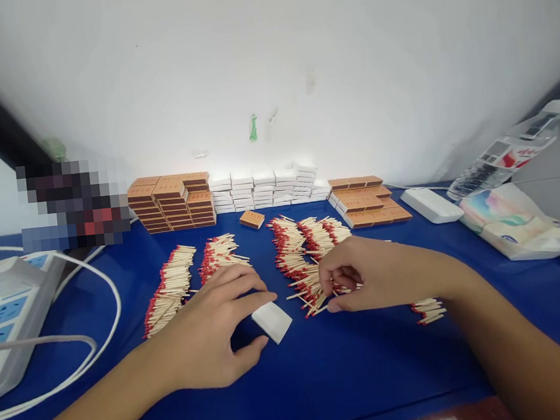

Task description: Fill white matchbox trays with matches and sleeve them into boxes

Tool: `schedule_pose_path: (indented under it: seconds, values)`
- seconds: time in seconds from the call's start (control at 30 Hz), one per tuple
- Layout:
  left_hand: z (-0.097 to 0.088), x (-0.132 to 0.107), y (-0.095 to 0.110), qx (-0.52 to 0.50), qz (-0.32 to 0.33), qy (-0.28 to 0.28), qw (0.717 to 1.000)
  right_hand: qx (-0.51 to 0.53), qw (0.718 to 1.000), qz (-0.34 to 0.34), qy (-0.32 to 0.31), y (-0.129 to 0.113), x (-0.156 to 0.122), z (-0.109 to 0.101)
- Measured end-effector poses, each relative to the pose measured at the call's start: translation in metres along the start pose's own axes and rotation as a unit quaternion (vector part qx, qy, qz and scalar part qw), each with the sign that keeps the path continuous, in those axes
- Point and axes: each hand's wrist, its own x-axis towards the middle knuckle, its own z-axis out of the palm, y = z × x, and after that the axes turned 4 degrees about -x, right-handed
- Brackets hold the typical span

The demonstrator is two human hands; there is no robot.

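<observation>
A small white box (272, 322), like a matchbox's inner tray turned over, lies on the blue table between the thumb and forefinger of my left hand (217, 328). The forefinger touches its upper edge, and the thumb sits at its near left side. My right hand (365, 273) is over the near end of the middle heap of red-tipped matches (300, 271). Its fingers are curled, with thumb and forefinger close together at some matches; how many are between them is hidden. Left of centre are two more rows of matches (171, 286), one partly behind my left hand.
Along the wall stand stacked brown matchboxes (175, 203), white boxes (263, 190) and more brown matchboxes (368, 201). One brown matchbox (252, 219) lies alone. A power strip (3, 316) with cables is left; a white device (431, 205), tissue pack (513, 220) and plastic bottle (497, 156) are right.
</observation>
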Motion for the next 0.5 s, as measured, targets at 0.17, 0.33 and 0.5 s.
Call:
schedule_pose_path:
  seconds: [0.17,0.33,0.5]
  values:
    - [-0.0039,0.0026,-0.0001,-0.001,0.0,0.004,1.0,-0.019,0.999,-0.019,-0.027,-0.0052,0.0005,0.0071]
    - [-0.0066,0.0028,-0.0007,0.008,-0.01,-0.011,1.0,-0.021,0.999,-0.044,-0.007,-0.0054,0.0043,0.0112]
    - [-0.0071,0.0019,0.0003,0.001,-0.015,-0.014,1.0,-0.044,0.998,-0.015,-0.049,-0.0029,0.0052,0.0103]
